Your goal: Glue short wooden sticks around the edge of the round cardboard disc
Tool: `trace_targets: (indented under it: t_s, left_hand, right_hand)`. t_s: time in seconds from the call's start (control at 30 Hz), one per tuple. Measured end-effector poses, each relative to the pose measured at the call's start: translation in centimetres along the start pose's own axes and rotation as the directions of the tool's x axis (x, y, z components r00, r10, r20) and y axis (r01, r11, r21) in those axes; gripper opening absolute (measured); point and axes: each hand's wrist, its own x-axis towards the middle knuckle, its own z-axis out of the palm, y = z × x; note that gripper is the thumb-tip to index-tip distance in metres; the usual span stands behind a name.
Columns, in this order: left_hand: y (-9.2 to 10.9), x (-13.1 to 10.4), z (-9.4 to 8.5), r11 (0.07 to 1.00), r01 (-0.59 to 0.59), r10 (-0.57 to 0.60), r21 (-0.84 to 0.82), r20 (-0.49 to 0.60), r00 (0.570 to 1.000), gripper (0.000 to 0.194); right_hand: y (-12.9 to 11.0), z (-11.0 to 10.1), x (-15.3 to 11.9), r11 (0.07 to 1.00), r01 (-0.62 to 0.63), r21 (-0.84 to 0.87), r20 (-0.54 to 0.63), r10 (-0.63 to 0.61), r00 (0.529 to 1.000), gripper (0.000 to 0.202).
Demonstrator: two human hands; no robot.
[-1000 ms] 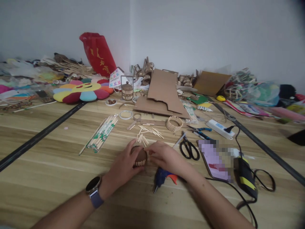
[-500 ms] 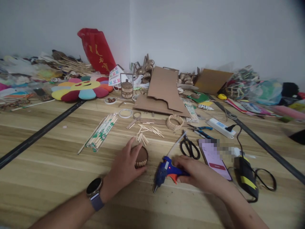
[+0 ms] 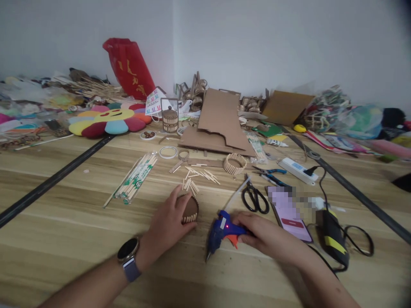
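Observation:
My left hand (image 3: 168, 218) grips the left side of a round brown cardboard base (image 3: 190, 208), thumb at its near edge and fingers at its far side. Short wooden sticks stand along the rim; my hand hides the left part. To the right, my right hand (image 3: 257, 231) is wrapped around the handle of a blue glue gun (image 3: 221, 229) with an orange trigger. Its nozzle points down toward me, and a glue stick (image 3: 236, 192) juts from its rear. Just beyond the base lie loose cut sticks (image 3: 192, 185).
Black scissors (image 3: 255, 199), pliers (image 3: 271, 173) and a phone (image 3: 290, 214) lie near the glue gun. Farther back are a stick ring (image 3: 235, 164), cardboard sheets (image 3: 220, 115) and a power strip (image 3: 298, 171). Bagged sticks (image 3: 138, 177) lie at left.
The glue gun has tilted very slightly, its nozzle a touch lower and further left. My left hand keeps its hold on the base; the whole view has shifted a little.

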Motion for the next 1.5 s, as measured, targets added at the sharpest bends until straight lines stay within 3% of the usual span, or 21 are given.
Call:
trace_targets:
  t_s: [0.37, 0.5, 0.53, 0.7, 0.87, 1.03, 1.5]
  left_hand:
    - [-0.3, -0.1, -0.4, 0.998, -0.026, 0.025, -0.052, -0.005, 1.000, 0.072]
    - [-0.2, -0.2, -0.3, 0.997, -0.028, 0.027, -0.073, -0.016, 1.000, 0.071]
    - [-0.2, -0.3, -0.3, 0.996, -0.028, 0.026, -0.080, -0.022, 0.999, 0.071]
    - [-0.4, -0.4, -0.3, 0.992, -0.018, 0.013, -0.122, -0.042, 0.999, 0.072]
    - [-0.5, -0.3, -0.3, 0.988, -0.010, 0.005, -0.151, -0.032, 0.999, 0.074]
    - [-0.6, -0.2, -0.5, 0.983, -0.004, 0.000, -0.183, -0.019, 1.000, 0.074]
    - [-0.5, -0.1, -0.6, 0.980, 0.024, -0.022, -0.200, 0.008, 1.000, 0.080]
  right_hand:
    - [-0.8, -0.3, -0.7, 0.997, 0.057, 0.052, -0.119, -0.051, 0.992, 0.022]
    - [-0.8, -0.1, -0.4, 0.996, 0.076, 0.055, -0.184, -0.065, 0.981, 0.004]
    - [-0.9, 0.0, -0.2, 0.995, 0.078, 0.069, -0.195, -0.063, 0.979, 0.007]
    - [-0.8, 1.9, 1.4, 0.956, 0.114, 0.271, -0.233, -0.050, 0.971, 0.015]
    - [0.0, 4.4, 2.4, 0.914, 0.041, 0.403, -0.222, 0.053, 0.974, 0.020]
    - [-0.1, 4.9, 2.4, 0.912, 0.018, 0.411, -0.252, 0.095, 0.963, 0.025]
    - [-0.5, 5.6, 3.0, 0.959, 0.164, 0.232, -0.354, -0.075, 0.932, 0.031]
